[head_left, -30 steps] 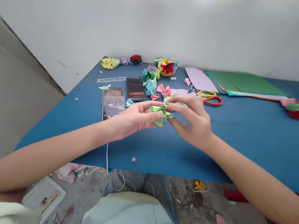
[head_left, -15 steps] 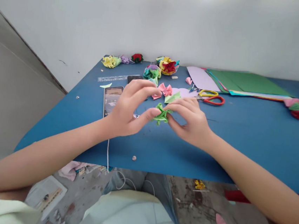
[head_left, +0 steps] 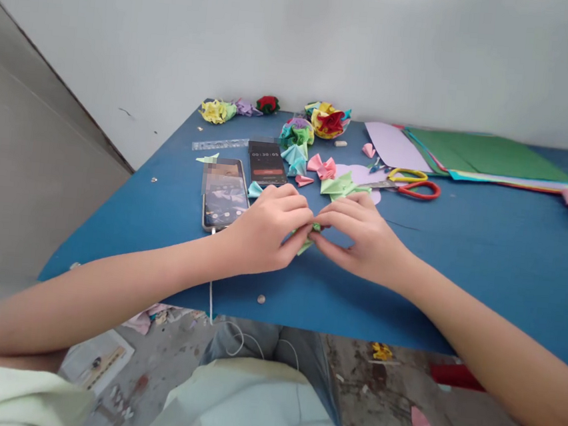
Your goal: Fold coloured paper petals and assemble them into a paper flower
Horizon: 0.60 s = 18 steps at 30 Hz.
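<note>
Between my fingertips is a small crumpled piece of green paper (head_left: 305, 247), mostly covered by the fingers. My left hand (head_left: 277, 229) pinches it from the left, thumb and fingers closed. From the right, my right hand (head_left: 362, 234) grips it too, with its fingertips touching those of my left. Just beyond the hands lie a folded light-green paper piece (head_left: 341, 186), a pink paper bow (head_left: 322, 167) and light-blue folded paper (head_left: 296, 158). A lit phone (head_left: 225, 197) with a white cable lies beside my left hand.
Behind it lies a second phone (head_left: 267, 163) showing a timer, near a clear ruler (head_left: 219, 144). Scissors (head_left: 415, 184) with red and yellow handles rest right of centre. Crumpled paper flowers (head_left: 329, 120) and green sheets (head_left: 490, 156) line the back of the blue table (head_left: 485, 259).
My left hand has closed its fingers onto the green paper and come lower, against my right hand. The green piece is now more hidden, and the view has shifted slightly.
</note>
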Motion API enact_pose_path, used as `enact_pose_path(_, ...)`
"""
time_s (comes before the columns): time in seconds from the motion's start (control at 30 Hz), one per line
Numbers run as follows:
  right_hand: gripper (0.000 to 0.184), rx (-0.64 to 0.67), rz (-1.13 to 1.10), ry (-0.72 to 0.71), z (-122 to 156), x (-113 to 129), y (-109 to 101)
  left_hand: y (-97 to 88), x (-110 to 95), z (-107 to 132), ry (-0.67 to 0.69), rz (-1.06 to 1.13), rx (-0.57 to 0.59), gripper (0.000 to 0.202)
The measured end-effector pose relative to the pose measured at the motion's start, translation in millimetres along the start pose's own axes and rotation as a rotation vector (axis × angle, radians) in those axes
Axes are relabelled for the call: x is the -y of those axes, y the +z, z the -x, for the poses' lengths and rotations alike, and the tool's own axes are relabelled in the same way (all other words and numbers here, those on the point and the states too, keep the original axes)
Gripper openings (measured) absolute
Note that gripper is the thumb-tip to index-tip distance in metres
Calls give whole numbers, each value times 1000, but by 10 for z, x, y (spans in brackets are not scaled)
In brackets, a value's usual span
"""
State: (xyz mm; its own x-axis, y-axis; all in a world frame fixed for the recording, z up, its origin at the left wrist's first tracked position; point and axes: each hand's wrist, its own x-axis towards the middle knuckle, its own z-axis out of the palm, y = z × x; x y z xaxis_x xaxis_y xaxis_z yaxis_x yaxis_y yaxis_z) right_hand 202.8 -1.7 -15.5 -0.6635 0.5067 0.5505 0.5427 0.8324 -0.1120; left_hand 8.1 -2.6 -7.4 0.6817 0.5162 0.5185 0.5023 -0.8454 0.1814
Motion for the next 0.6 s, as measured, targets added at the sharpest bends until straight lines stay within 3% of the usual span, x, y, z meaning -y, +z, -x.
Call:
enact_pose_path(0.27, 12, 134, -431, 170, -58, -119, -105, -15, 29, -6, 55, 88, -4, 17)
enact_pose_path(0.37, 14, 132, -426, 203, -59, -101, -100, -6, 39, -1, 20, 103, -27, 15)
enact_pose_path(0.6, 11, -19, -293, 244, -38, 14, -36, -6, 13, -9, -14, 125, -47, 13)
